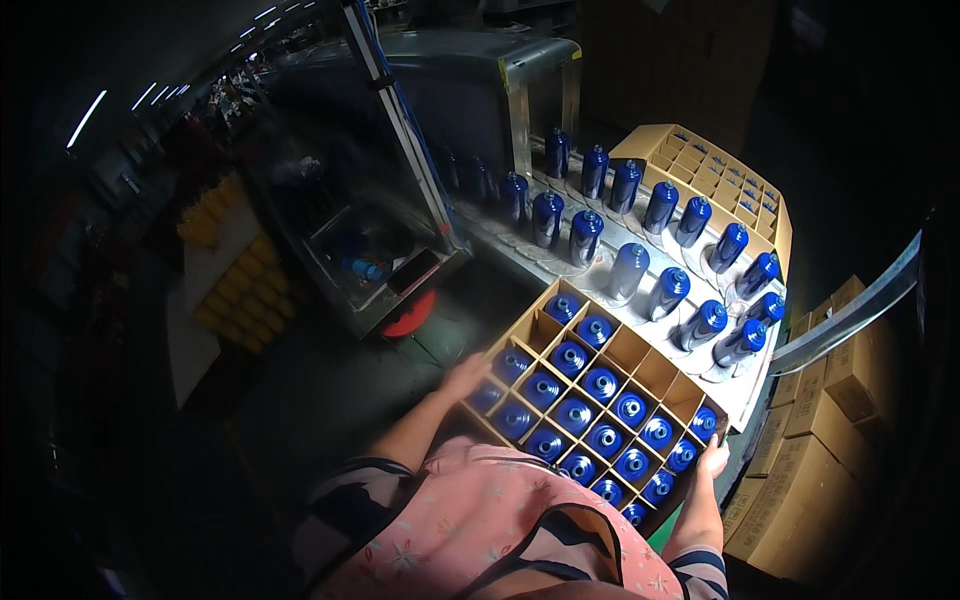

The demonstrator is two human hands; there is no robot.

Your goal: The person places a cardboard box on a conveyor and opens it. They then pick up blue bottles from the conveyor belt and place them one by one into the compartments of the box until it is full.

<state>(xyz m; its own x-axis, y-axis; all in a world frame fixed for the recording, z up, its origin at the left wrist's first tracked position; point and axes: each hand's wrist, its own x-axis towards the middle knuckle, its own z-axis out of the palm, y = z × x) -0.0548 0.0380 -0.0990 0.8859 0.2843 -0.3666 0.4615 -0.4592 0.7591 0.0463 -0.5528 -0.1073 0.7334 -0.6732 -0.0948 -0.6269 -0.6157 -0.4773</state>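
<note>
A divided cardboard box [640, 350] rests in front of me, tilted in view, with blue bottles [603, 383] upright in most of its cells. Several cells along its far side hold no bottle. My left hand [467, 378] is at the box's left edge, fingers pressed to the wall and slightly blurred. At the right edge, my right hand [712, 460] grips the wall near a corner bottle [704, 422]; some of its fingers are hidden. Just beyond the box, glossy blue bottles [670, 292] stand in two rows on round holders along a brightly lit conveyor.
Behind the conveyor [560, 262] sits another divided carton [785, 235]. A curved metal guide [860, 315] juts out at right above stacked cardboard boxes [800, 490]. Left of the conveyor are a metal post [400, 120], a red stool [410, 315] and yellow items [245, 295].
</note>
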